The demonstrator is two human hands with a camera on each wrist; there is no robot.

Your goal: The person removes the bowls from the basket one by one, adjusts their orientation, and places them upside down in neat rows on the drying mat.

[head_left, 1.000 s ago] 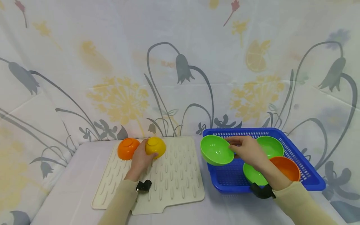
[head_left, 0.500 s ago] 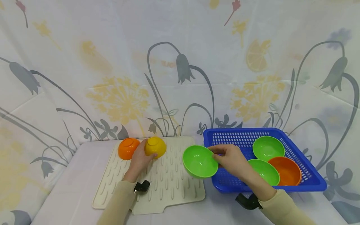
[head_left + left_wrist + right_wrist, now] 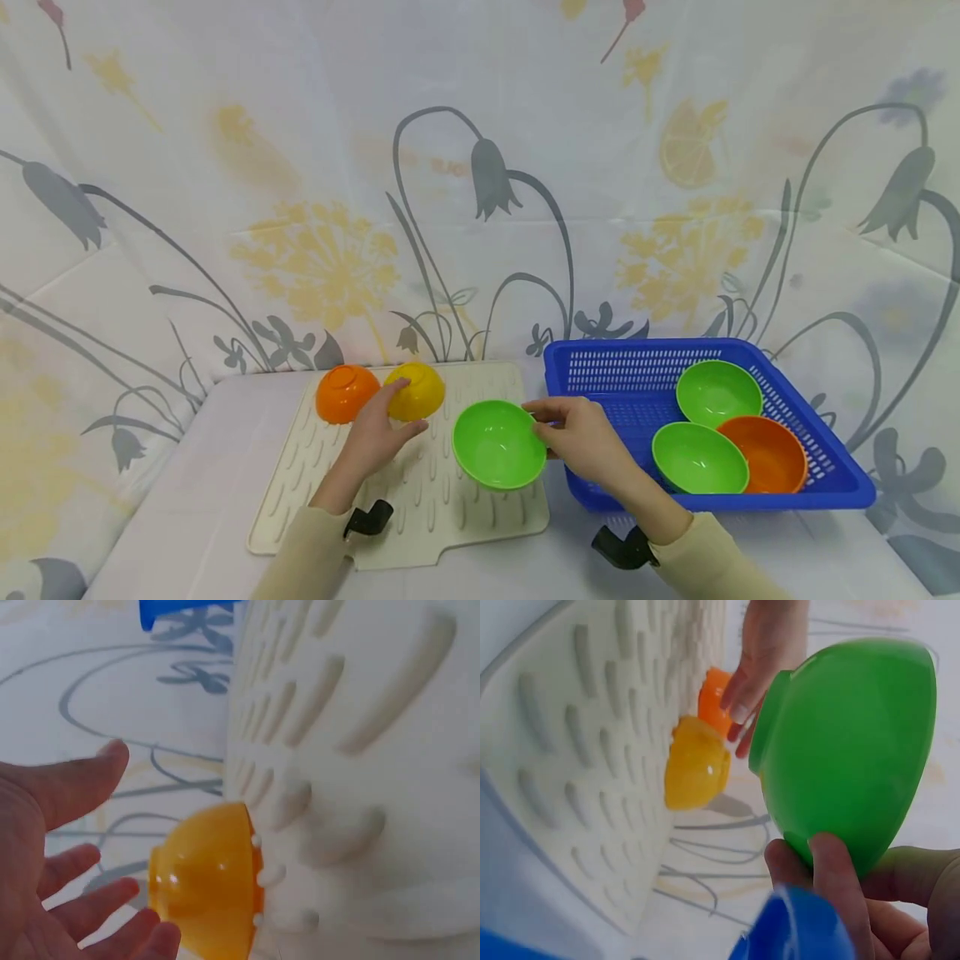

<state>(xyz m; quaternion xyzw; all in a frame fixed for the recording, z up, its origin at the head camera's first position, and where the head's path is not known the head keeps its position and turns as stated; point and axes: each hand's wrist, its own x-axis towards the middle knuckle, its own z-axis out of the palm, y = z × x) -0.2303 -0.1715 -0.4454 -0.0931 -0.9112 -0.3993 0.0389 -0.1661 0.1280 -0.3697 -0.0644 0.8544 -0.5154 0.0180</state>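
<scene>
My right hand [image 3: 581,437] pinches a green bowl [image 3: 498,446] by its right rim and holds it, hollow side up and tipped toward me, above the right part of a cream drying mat [image 3: 442,517]. In the right wrist view the thumb and fingers grip the edge of this green bowl [image 3: 847,750]. At the mat's back a yellow bowl [image 3: 420,392] lies upside down, with an orange bowl [image 3: 345,393] upside down left of it. My left hand [image 3: 375,437] is beside the yellow bowl, fingers spread and apart from it in the left wrist view.
A blue plastic basket [image 3: 600,498] stands right of the mat. Inside it, toward the right, are a green bowl [image 3: 718,392] at the back, another green bowl [image 3: 697,458] in front, and an orange bowl [image 3: 768,454]. A patterned cloth [image 3: 480,250] hangs behind.
My right hand has carried the green bowl left and toward me, from over the basket to over the mat. My left hand has let go of the yellow bowl and drawn slightly back.
</scene>
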